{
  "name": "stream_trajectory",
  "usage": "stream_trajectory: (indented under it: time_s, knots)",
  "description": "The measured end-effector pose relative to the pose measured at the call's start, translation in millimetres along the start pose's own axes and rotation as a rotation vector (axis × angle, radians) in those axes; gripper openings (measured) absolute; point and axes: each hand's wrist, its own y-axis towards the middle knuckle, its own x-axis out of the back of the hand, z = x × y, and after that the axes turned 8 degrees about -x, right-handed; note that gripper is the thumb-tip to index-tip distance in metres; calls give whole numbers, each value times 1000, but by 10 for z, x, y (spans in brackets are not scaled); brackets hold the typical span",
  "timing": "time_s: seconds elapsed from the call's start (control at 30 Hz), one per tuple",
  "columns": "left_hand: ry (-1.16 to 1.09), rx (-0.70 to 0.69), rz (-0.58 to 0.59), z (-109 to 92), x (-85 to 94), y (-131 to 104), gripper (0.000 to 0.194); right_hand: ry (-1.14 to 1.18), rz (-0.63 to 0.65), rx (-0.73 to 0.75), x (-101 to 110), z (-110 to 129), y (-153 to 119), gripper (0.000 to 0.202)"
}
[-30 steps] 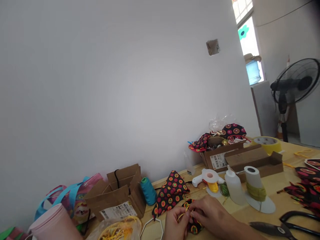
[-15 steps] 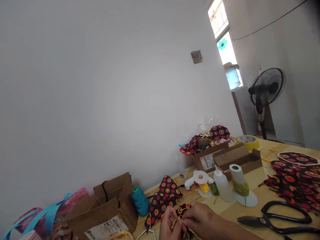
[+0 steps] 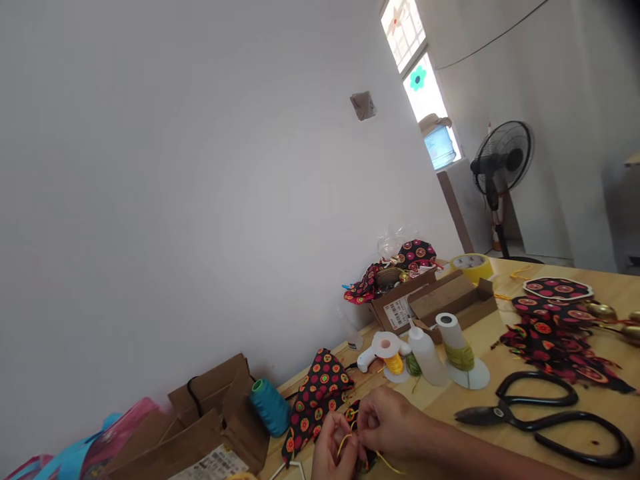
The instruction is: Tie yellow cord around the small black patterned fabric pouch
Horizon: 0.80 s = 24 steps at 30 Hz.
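Low in the view my left hand (image 3: 334, 448) and my right hand (image 3: 387, 421) meet, their fingertips pinched close together on a thin yellow cord (image 3: 345, 440). A loose end of the cord trails out below my right hand. Partly hidden behind my fingers is a small piece of black patterned fabric (image 3: 367, 460). A larger dark fabric piece with red and orange round motifs (image 3: 320, 393) stands just beyond my left hand. To the right lie black-handled scissors (image 3: 525, 417), apart from both hands.
A teal thread cone (image 3: 270, 407) stands beside an open cardboard box (image 3: 200, 427). Behind my hands are a yellow cord spool (image 3: 394, 363), a white squeeze bottle (image 3: 425, 357) and a green cord spool (image 3: 460, 357). Patterned fabric pieces (image 3: 550, 343) lie at right, near yellow tape (image 3: 473, 267).
The view has swung to the right, so things sit further left and gold-coloured objects show at the right edge. Both hands still pinch the yellow cord; my right hand is slightly higher.
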Motion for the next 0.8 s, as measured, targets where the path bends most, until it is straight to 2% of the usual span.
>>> stream_trajectory:
  time_s: [0.17, 0.33, 0.53, 0.67, 0.8]
  knots:
    - [3, 6, -14, -22, -20, 2, 29, -27, -9, 7, 9, 3, -5, 18]
    - [-2, -1, -89, -82, -8, 16, 33, -79, -35, 21, 20, 23, -3, 21]
    - [-55, 111, -82, -109, 85, 56, 25, -118, -83, 111, 70, 37, -28, 20]
    - [-97, 133, -105, -103, 122, 64, 28, -81, -57, 135, 49, -5, -20, 17]
    - [-130, 146, -119, -124, 120, 73, 31, 38, 5, 80, -43, -81, 47, 19]
